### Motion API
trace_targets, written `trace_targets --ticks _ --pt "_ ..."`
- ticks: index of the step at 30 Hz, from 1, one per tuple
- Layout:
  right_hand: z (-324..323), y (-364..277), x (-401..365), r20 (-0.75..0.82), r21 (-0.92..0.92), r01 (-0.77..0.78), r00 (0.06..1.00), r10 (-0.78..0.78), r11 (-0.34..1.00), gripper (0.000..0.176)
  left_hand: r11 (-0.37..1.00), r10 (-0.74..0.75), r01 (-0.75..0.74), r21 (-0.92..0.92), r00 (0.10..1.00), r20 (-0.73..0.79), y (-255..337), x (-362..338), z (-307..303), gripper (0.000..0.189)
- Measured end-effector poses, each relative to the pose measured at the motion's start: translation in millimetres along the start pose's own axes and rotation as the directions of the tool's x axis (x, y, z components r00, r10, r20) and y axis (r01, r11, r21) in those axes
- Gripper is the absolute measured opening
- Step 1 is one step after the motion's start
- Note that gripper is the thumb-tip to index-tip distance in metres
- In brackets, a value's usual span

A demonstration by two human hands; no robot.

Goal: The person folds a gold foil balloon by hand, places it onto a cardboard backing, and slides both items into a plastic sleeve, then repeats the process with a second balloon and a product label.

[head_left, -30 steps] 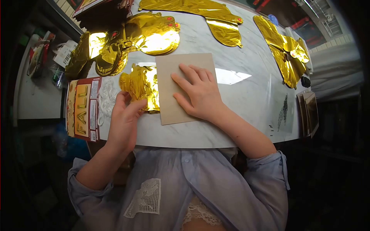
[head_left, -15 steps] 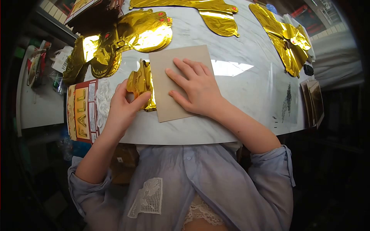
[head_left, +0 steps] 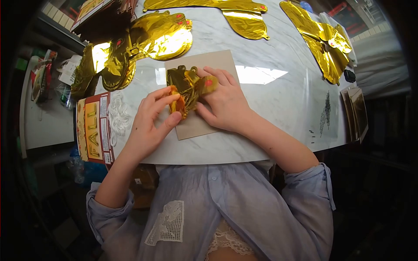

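A beige cardboard sheet (head_left: pixel 198 129) lies on the marble-patterned table. Over it is a crumpled, folded gold foil balloon (head_left: pixel 185 85) with a red mark near its right end. My left hand (head_left: pixel 150 119) pinches the balloon's left edge between thumb and fingers. On the right side of the cardboard rests my right hand (head_left: pixel 226 102), fingers spread and partly covered by the foil. Left of my left hand are a bundle of white string (head_left: pixel 118 117) and a printed package (head_left: pixel 93 128) reading "FALL".
Flat gold foil balloons lie at the back left (head_left: pixel 161 37), back middle (head_left: pixel 246 21) and back right (head_left: pixel 328 45) of the table. A transparent sheet with black print (head_left: pixel 324 115) is at right, beside brown packets (head_left: pixel 355 113). A shelf (head_left: pixel 48 126) stands left.
The foil balloon has moved right from beside the cardboard to on top of it, partly over my right hand's fingers. My left hand has shifted slightly right with it.
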State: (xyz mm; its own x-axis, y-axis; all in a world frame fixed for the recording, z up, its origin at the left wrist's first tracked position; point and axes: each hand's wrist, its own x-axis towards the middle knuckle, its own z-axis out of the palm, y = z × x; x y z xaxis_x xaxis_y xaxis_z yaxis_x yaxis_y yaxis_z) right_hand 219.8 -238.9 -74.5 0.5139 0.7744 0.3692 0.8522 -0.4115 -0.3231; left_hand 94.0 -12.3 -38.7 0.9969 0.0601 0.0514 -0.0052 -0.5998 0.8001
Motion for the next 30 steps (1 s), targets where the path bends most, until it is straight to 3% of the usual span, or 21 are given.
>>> trace_targets --ticks 2,7,8,12,16,18,20,23,27,29,30 --pt "3 6 -2 0.047 0.032 0.003 0.999 -0.004 0.999 0.05 0.956 0.217 -0.228 0.185 0.973 0.082 2 1 3 0.038" --pt "3 9 0 0.027 0.252 -0.072 0.997 0.067 0.965 0.054 0.967 0.143 -0.165 0.195 0.982 0.12 1 10 11 0.038" --pt "1 8 1 0.041 0.32 -0.112 0.994 0.104 0.941 0.056 0.932 0.19 -0.22 0.289 0.973 0.128 0 12 13 0.041" --pt "2 8 1 0.028 0.368 -0.128 0.992 0.126 0.921 0.06 0.784 0.22 -0.306 0.54 0.951 0.219 -12 19 19 0.055" --pt "4 14 2 -0.042 0.423 -0.102 0.99 0.132 0.901 0.072 0.814 0.212 -0.293 0.502 0.954 0.213 -13 20 23 0.066" --pt "1 14 3 -0.064 0.437 -0.092 0.989 0.133 0.895 0.075 0.714 0.224 -0.335 0.615 0.941 0.253 -12 23 21 0.073" --pt "-5 13 4 0.007 0.625 -0.192 0.971 0.24 0.756 0.078 0.702 0.222 -0.338 0.627 0.94 0.257 -10 23 21 0.074" --pt "2 16 3 -0.015 0.663 -0.205 0.958 0.286 0.72 0.079 0.699 0.23 -0.334 0.632 0.942 0.244 -13 22 23 0.075" --pt "1 22 1 -0.082 0.461 -0.184 0.965 0.248 0.868 0.072 0.722 0.225 -0.31 0.619 0.951 0.214 -14 21 25 0.074" --pt "-5 25 -6 -0.018 -0.016 -0.177 0.984 0.177 0.984 0.07 0.715 0.227 -0.311 0.626 0.95 0.213 -14 20 25 0.075" --pt "-11 24 -8 -0.019 -0.016 -0.173 0.985 0.172 0.985 0.07 0.71 0.221 -0.31 0.632 0.95 0.219 -15 20 24 0.075"
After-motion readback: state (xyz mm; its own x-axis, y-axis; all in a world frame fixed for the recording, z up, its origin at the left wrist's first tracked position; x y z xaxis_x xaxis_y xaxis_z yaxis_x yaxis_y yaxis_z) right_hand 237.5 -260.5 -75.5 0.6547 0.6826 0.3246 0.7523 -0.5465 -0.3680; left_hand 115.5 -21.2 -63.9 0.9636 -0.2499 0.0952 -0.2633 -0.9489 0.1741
